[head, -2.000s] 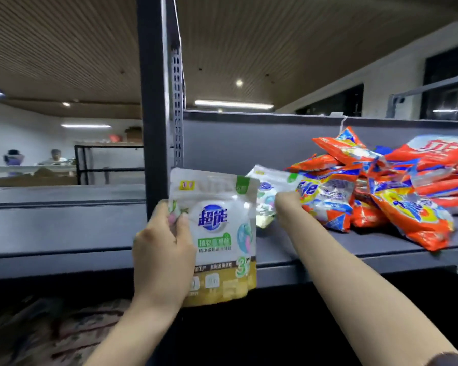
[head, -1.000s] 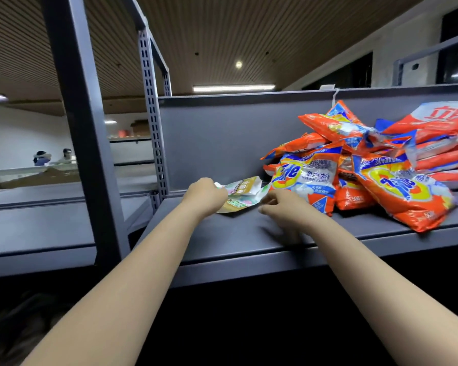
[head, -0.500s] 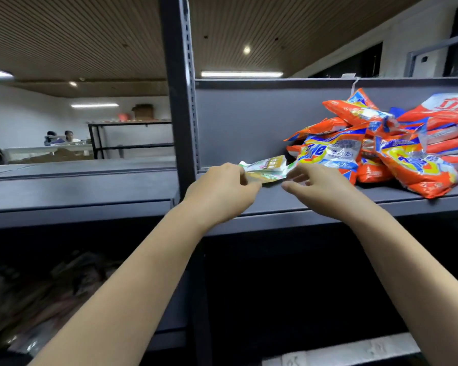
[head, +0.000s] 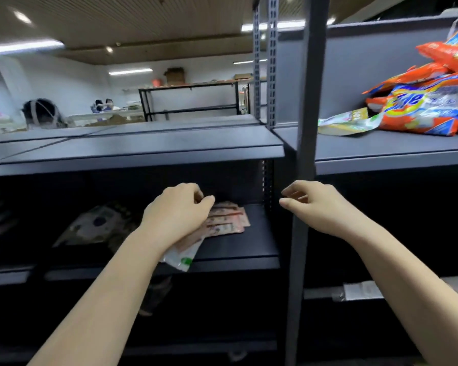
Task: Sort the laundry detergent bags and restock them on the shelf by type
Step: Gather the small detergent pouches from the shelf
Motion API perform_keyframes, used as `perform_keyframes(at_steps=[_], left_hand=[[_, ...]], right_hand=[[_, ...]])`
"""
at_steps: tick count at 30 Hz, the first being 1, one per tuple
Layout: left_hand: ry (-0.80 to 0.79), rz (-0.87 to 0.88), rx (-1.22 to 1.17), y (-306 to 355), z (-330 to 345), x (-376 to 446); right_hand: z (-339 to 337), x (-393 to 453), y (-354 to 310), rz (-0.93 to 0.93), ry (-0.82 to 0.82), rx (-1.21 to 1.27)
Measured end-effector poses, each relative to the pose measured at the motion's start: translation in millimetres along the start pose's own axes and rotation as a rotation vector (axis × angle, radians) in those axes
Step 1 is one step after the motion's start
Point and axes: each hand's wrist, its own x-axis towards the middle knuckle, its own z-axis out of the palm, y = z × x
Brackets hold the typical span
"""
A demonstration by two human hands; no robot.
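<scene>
On the far left of the lower shelf [head: 249, 233] lies a pale bag [head: 95, 225] in deep shadow; its type is too dim to read, though it looks like stock waiting to be sorted. Next comes the left hand [head: 177, 215], reaching into the same shelf over a flat stack of pinkish bags [head: 228, 219]; its fingers curl down onto the top of the stack, and whether they pinch a bag or merely rest there cannot be told from this angle. A white pouch [head: 183, 256] with a green mark juts from under the wrist and overhangs the shelf lip, probably because the heap there is loose. Right of the upright post [head: 302, 180] the right hand [head: 315, 204] hangs in open air, fingers loosely curled round nothing, apparently free to take the next bag. On the upper shelf [head: 381, 151] a green-and-white bag [head: 347, 124] lies flat just beside the orange pile [head: 428, 109], touching its front bag; it seems laid there to start its own group, apart from the orange type, which is heaped against the back wall so that nothing slides off.
</scene>
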Motion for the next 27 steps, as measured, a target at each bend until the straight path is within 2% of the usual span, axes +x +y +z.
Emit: perform_keyframes(at_steps=[10,19,24,27], left_hand=[[-0.061,-0.282,0.079,-147,12,-20],[-0.087,-0.362,0.104,-220,62,0],[-0.108,-0.384,0.120,-258,77,34],[-0.177,-0.395,0.152,-277,86,55]], right_hand=[[103,3,-57,0.028,-0.234,-0.028],[185,48,-57,0.070,-0.421,-0.057],[226,88,-58,0.083,-0.467,-0.032],[247,111,-59,0.094,-0.468,-0.033]])
